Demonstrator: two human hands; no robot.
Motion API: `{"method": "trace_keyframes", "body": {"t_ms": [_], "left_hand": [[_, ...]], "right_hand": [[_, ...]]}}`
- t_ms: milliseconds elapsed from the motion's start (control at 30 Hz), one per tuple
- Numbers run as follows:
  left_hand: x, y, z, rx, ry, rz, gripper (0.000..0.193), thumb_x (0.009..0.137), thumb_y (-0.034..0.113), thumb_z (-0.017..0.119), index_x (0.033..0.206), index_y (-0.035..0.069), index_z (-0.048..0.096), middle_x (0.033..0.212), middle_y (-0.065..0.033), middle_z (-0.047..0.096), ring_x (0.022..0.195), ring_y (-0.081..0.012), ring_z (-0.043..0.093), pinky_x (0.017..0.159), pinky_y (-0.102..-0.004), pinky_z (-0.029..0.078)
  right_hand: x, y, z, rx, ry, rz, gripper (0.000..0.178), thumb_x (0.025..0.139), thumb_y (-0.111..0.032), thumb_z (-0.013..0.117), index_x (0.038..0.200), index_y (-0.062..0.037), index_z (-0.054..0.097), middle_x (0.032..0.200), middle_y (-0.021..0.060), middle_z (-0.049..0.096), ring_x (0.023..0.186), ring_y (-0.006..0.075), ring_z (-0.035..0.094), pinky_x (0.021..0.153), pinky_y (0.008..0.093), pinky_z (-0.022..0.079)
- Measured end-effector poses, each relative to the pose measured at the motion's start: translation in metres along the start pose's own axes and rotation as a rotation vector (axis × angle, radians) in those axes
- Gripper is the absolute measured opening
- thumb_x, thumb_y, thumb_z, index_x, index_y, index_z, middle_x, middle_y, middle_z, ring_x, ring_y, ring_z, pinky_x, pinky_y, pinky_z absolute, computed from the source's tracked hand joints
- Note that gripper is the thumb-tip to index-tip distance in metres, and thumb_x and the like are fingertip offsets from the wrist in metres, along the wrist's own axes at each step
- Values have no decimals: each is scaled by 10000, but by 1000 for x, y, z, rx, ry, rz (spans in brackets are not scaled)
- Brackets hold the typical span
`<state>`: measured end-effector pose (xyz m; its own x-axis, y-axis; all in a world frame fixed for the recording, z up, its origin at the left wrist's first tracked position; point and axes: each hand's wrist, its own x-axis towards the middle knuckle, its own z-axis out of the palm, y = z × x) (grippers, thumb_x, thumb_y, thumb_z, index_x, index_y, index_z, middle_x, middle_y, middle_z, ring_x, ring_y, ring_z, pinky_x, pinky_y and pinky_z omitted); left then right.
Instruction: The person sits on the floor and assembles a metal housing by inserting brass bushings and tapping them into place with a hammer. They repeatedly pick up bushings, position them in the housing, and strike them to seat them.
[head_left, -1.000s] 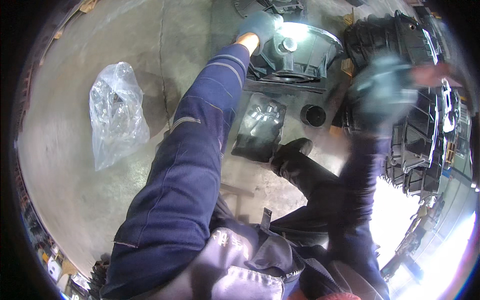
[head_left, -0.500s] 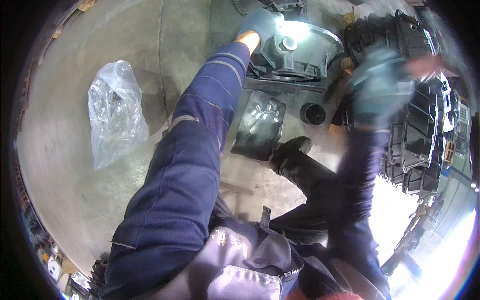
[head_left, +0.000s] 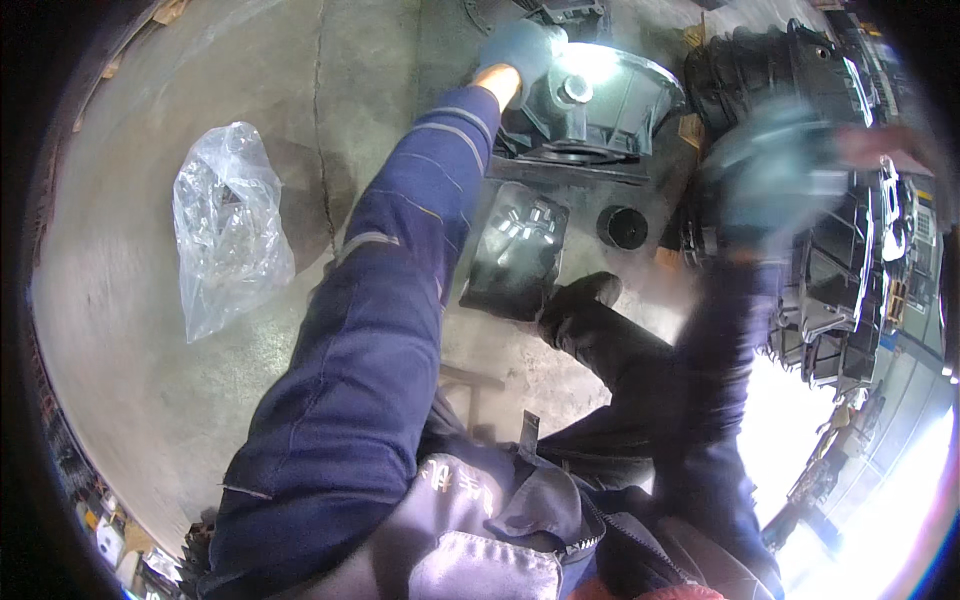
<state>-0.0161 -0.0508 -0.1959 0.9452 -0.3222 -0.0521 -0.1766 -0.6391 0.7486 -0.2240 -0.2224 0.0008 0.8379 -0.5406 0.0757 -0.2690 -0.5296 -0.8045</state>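
My left hand (head_left: pixel 522 52), in a grey-blue glove, is at the far left rim of a grey metal housing (head_left: pixel 632 95). Its fingers look curled, and what they grip is hidden. A round boss with a hole faces up on the housing, and a bright glare lies beside the glove. My right hand (head_left: pixel 775 180), gloved too, is raised on the right and smeared by motion. Out of it toward the right juts a blurred reddish-brown bar-shaped thing (head_left: pixel 885 148), its kind unclear.
Black ribbed castings (head_left: pixel 835 240) stand along the right. Before the housing lie a black tray (head_left: pixel 510 270) with several small shiny metal pieces and a round black cup (head_left: pixel 624 228). A clear plastic bag (head_left: pixel 232 235) lies on the concrete floor at left. My shoe (head_left: pixel 585 300) is near the tray.
My right hand has shifted slightly right with the reddish-brown thing, still blurred. My left hand stays at the housing's rim. The floor objects appear slightly further left in the view.
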Motion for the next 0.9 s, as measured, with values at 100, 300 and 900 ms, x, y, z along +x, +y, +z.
{"method": "trace_keyframes", "body": {"t_ms": [100,300,900], "left_hand": [[-4,2,3,30,-15,27,571,983,536,511,1107,35,755,1154,-274,698,1096,-449,672,923,-500,514],[-8,6,-14,48,-41,57,420,963,402,538,1134,79,744,1202,-196,716,1120,-413,676,980,-487,517],[-9,6,-11,-9,-96,-56,469,996,430,496,1184,69,727,1236,-214,699,1128,-415,674,957,-495,521]], "right_hand": [[-24,56,53,-851,-476,-148,276,857,-293,683,883,-25,746,833,291,709,857,463,717,768,520,567],[16,-32,-45,-967,-152,-590,535,1043,-494,565,774,-58,719,603,89,610,649,235,686,657,408,548],[15,-58,-57,-201,-22,-244,349,1022,-321,607,1146,-16,721,807,66,668,716,131,675,579,293,519]]}}
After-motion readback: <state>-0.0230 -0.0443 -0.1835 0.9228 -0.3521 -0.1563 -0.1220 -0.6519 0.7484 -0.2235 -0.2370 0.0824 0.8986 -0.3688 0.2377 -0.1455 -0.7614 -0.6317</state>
